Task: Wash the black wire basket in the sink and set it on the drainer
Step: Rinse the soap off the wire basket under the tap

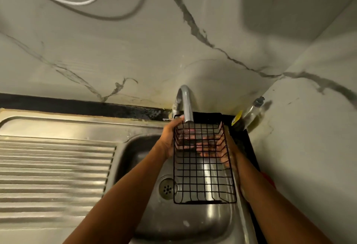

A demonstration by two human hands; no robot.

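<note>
The black wire basket (202,166) is held over the steel sink (193,222), its far end right under the tap spout (186,106). My left hand (170,139) grips the basket's left far edge, fingers curled over the rim. On the right side my right hand (226,153) holds the basket; its fingers show through the mesh inside, blurred. The ribbed drainer (54,170) lies to the left of the basin. I cannot make out running water.
A drain strainer (167,188) sits in the basin floor. A clear bottle (253,112) with a yellow-labelled item stands in the back right corner by the marble wall. A white cable (77,2) hangs on the wall above.
</note>
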